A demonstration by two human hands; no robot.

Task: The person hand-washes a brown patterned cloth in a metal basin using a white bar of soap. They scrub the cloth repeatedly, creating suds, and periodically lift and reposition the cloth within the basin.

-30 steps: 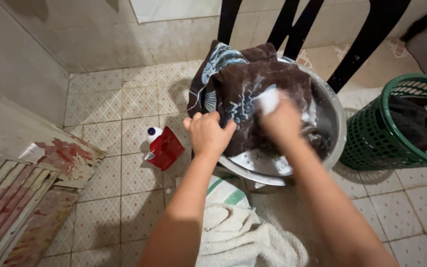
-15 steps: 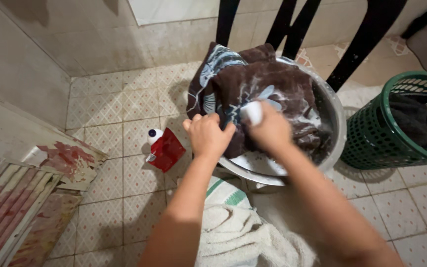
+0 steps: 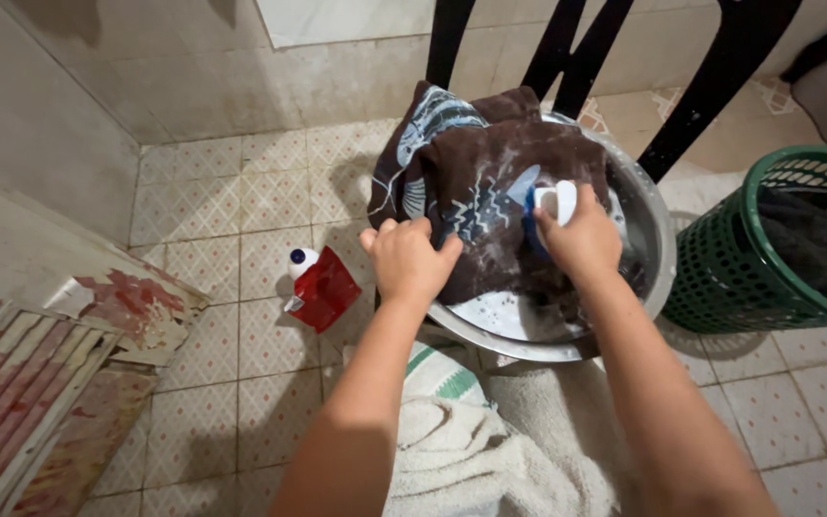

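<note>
A wet brown cloth [image 3: 490, 163] with a pale blue pattern lies heaped over the near rim of a round metal basin [image 3: 648, 239]. My left hand [image 3: 410, 260] grips the cloth's near edge at the basin's rim. My right hand [image 3: 578, 235] is closed on a white and blue scrub brush [image 3: 549, 206] and presses it onto the soapy cloth. Suds streak the fabric around the brush.
A green plastic laundry basket [image 3: 720, 278] with dark clothes stands at the right. A red detergent pouch [image 3: 323, 287] with a white cap lies on the tiled floor at the left. White towels [image 3: 471, 450] lie below the basin. Black chair legs [image 3: 567, 48] rise behind it.
My right hand slid the brush back toward the near left, then pushed it up and to the right across the cloth. My left hand kept its grip in place.
</note>
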